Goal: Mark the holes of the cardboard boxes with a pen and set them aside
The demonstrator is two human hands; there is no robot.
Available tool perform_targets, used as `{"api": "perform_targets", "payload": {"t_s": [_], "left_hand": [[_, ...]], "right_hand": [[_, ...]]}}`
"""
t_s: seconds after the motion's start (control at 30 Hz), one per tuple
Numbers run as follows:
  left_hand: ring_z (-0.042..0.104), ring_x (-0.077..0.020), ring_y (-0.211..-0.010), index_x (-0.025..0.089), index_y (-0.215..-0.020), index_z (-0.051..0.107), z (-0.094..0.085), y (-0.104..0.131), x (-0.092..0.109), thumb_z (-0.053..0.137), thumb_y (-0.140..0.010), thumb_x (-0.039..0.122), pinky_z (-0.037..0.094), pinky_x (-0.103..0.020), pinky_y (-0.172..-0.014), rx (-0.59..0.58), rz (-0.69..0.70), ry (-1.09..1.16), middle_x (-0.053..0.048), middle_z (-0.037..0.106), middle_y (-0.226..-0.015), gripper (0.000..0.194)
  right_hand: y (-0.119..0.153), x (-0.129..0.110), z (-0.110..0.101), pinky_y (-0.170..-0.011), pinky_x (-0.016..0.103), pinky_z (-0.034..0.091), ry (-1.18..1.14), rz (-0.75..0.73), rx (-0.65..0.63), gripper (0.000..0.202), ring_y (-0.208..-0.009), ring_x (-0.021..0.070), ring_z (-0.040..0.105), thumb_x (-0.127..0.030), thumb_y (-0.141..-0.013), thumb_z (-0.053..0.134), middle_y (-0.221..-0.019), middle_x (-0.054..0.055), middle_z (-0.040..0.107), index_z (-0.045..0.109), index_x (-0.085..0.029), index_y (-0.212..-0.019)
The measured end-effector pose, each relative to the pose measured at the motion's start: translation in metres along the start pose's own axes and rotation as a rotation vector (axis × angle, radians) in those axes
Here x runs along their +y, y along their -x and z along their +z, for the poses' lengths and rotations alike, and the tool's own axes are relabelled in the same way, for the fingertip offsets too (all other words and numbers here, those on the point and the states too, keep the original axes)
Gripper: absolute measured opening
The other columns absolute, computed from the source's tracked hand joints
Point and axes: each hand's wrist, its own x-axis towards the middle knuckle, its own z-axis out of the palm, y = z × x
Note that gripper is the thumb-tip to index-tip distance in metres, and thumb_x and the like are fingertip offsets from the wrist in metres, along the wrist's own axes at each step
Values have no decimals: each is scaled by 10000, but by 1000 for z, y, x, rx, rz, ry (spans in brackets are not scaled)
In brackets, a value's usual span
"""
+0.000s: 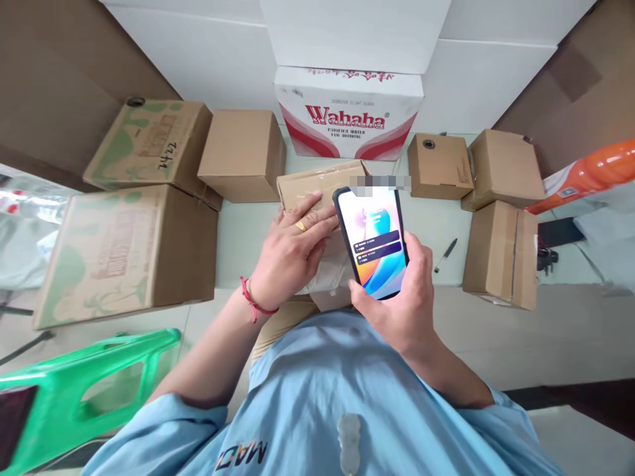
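A smartphone [377, 248] with a lit screen showing notifications sits in my right hand [409, 294], its fingers and thumb wrapped round the lower edges. My left hand [295, 248], with a gold ring and a red string bracelet, lies with its fingers spread over a small cardboard box [322, 182] at the table's middle. The phone's left edge is close to my left fingertips and hides part of that box. Below the box some pale, crumpled wrapping [330, 268] shows between my hands.
A Wahaha carton [350, 119] stands behind. Cardboard boxes [241, 155] line the left, others [501, 254] the right. A small knife [446, 254] lies right of the phone. An orange bottle-shaped object [590, 173] is far right; a green stool [94, 383] stands lower left.
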Motion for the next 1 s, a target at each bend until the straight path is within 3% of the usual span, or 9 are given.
{"api": "perform_targets", "payload": {"t_s": [0.23,0.4,0.53,0.67,0.83,0.93,1.0], "left_hand": [[530,-317,-1609,251,-1397,721,-2,3,-9,516,-1093,189,492,-598,-1292,36,35,10,-70,732,-1545,372],[420,-354,-1681,293,-1413,692,-18,23,-29,638,-1046,183,424,-649,-1353,113,63,34,-69,627,-1660,387],[366,-367,-1709,341,-1442,645,-27,46,-44,684,-999,155,358,-678,-1389,201,27,36,-58,418,-1809,482],[434,-365,-1669,310,-1432,624,-30,66,-57,714,-957,152,390,-705,-1359,291,-37,37,-90,496,-1742,509],[514,-346,-1614,275,-1352,628,-28,75,-68,735,-947,183,449,-674,-1321,374,-98,92,-107,580,-1660,429],[506,-353,-1619,268,-1306,639,-25,72,-64,733,-974,213,406,-702,-1350,384,-103,120,-83,588,-1655,350],[510,-376,-1609,263,-1245,657,-24,70,-59,746,-998,264,417,-732,-1337,426,-153,108,-75,576,-1668,262]], "right_hand": [[3,9,-3,-1015,565,645,-30,12,-4,889,-1212,344,668,-432,-843,821,-1338,151,600,403,-221,-1599],[4,62,-6,-1025,541,612,66,255,-18,948,-1262,360,643,-511,-800,824,-1375,154,579,402,-226,-1600],[4,113,-1,-996,550,588,271,560,-176,975,-1238,403,643,-518,-747,799,-1389,185,563,432,-193,-1590],[7,144,8,-968,519,587,392,705,-335,966,-1176,398,670,-537,-772,756,-1406,191,570,436,-173,-1607],[15,166,15,-1051,558,564,445,652,-404,975,-1269,417,624,-494,-824,772,-1443,240,568,404,-117,-1644],[10,175,16,-1189,703,450,405,462,-338,939,-1479,488,457,-511,-831,832,-1570,303,508,483,-106,-1603],[0,176,20,-1242,754,381,265,331,-333,967,-1573,485,363,-572,-830,863,-1673,297,436,498,-149,-1619]]}}
